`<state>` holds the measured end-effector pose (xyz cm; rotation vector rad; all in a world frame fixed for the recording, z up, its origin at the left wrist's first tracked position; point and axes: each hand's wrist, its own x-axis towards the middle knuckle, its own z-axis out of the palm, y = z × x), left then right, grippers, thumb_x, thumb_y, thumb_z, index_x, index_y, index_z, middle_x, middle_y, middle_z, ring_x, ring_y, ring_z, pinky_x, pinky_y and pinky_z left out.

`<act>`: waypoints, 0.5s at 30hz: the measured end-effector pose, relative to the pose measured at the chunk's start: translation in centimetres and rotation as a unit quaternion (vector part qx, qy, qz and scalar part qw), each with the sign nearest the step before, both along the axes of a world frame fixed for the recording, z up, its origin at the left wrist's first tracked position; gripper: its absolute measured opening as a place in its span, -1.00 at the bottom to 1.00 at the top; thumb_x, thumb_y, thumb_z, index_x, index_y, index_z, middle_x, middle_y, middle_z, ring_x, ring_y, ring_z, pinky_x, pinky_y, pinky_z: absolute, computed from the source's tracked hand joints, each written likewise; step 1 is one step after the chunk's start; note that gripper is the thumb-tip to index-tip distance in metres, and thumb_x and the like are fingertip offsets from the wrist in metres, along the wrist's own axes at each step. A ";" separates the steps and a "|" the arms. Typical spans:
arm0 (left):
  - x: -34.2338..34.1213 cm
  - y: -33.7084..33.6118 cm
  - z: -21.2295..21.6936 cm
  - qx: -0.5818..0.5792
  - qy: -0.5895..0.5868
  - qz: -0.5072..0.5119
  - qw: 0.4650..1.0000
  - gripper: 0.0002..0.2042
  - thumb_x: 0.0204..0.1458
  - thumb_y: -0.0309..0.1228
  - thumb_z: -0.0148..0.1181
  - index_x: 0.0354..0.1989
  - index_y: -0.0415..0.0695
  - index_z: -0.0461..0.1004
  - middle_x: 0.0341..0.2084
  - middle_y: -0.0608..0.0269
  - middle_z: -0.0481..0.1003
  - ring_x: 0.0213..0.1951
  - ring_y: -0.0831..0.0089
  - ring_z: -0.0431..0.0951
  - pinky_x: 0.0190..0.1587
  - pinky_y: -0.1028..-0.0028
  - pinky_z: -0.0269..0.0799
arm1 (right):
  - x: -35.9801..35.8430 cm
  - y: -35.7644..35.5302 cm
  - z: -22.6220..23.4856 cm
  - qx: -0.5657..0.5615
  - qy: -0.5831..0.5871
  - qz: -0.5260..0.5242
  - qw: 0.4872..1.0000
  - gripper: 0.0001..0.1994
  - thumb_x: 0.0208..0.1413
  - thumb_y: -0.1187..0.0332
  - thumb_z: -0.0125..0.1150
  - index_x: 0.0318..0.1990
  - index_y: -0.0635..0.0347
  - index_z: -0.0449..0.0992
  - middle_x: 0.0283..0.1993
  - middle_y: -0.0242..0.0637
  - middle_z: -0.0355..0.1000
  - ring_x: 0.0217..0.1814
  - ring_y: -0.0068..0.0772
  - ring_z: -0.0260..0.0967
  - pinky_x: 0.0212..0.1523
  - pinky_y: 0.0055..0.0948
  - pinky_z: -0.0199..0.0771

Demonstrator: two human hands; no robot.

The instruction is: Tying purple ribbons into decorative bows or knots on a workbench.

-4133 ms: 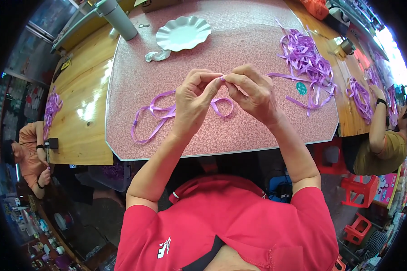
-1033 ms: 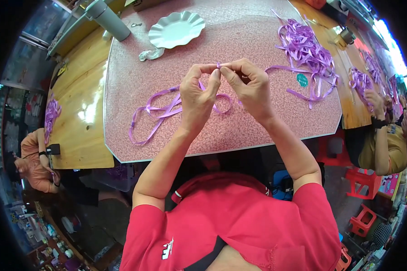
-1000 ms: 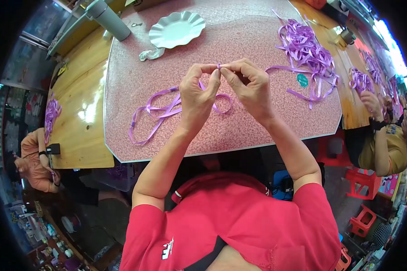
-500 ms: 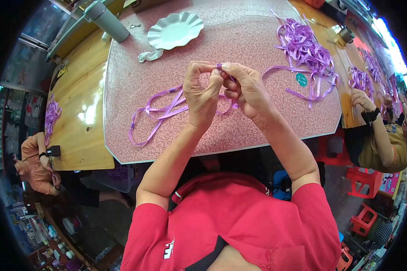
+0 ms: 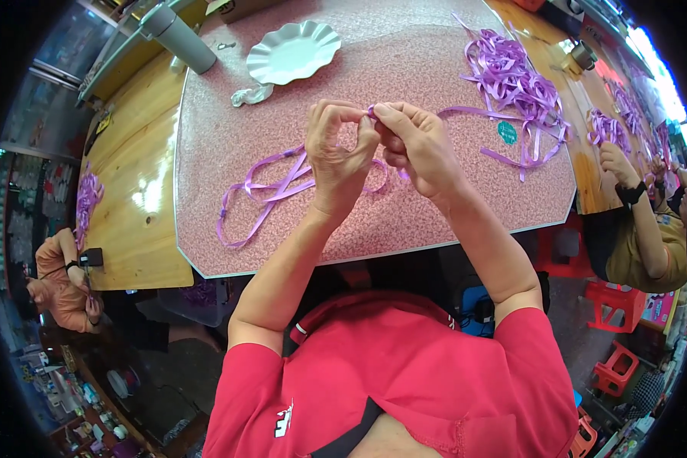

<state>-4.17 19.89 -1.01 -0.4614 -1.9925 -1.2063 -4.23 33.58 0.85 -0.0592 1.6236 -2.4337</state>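
Both of my hands meet above the middle of the pink speckled tabletop point(image 5: 404, 221). Thumb and fingers of my left hand point(image 5: 339, 156) pinch a purple ribbon, and my right hand point(image 5: 420, 145) grips the same ribbon close beside them. A darker purple bit of it shows between the fingertips; its details are too small to make out. Under and left of my left hand lie purple ribbon loops point(image 5: 261, 191) with small dark bands on them. From my right hand a strand runs to a tangled heap of purple ribbon point(image 5: 511, 80) at the right.
A white scalloped plate point(image 5: 294, 53) lies at the back, with a crumpled clear wrapper point(image 5: 252, 95) beside it. Behind stands a grey tumbler point(image 5: 179, 38). A round green sticker point(image 5: 507, 133) is near the heap. Co-workers point(image 5: 61, 286) sit at left and right, handling purple ribbon.
My hands stay together on the ribbon, with the fingers shifting slightly and the right hand turning a little. The view has moved slightly. At the right, a co-worker's hand has risen a little.
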 end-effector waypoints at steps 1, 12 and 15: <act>0.0 0.3 -0.3 0.080 -0.038 -0.035 0.995 -0.85 -0.04 -0.61 0.25 -0.40 -0.15 0.39 -0.40 0.23 0.43 -0.27 0.34 0.44 -0.17 0.35 0.33 | -0.1 0.1 0.0 -0.125 -0.080 0.053 0.988 -0.83 0.29 0.28 0.18 -0.26 0.17 0.55 -0.42 -0.54 0.40 -0.53 -0.83 0.15 -0.63 -0.78 0.12; -0.3 -0.1 -0.7 0.023 -0.006 -0.017 1.000 -0.73 -0.04 -0.58 0.30 -0.13 -0.09 0.52 -0.29 0.22 0.46 -0.20 0.33 0.46 -0.07 0.32 0.30 | -0.1 0.4 -0.2 -0.113 -0.069 0.042 0.990 -0.84 0.30 0.28 0.18 -0.21 0.15 0.57 -0.41 -0.57 0.39 -0.51 -0.85 0.14 -0.62 -0.79 0.09; -0.4 -0.5 -0.6 -0.077 0.056 0.023 0.995 -0.70 -0.08 -0.54 0.35 -0.12 -0.03 0.56 -0.29 0.27 0.49 -0.18 0.33 0.46 -0.05 0.32 0.23 | -0.4 0.8 -0.3 -0.099 -0.074 0.042 0.991 -0.84 0.30 0.28 0.19 -0.20 0.15 0.57 -0.42 -0.58 0.38 -0.51 -0.84 0.14 -0.61 -0.78 0.09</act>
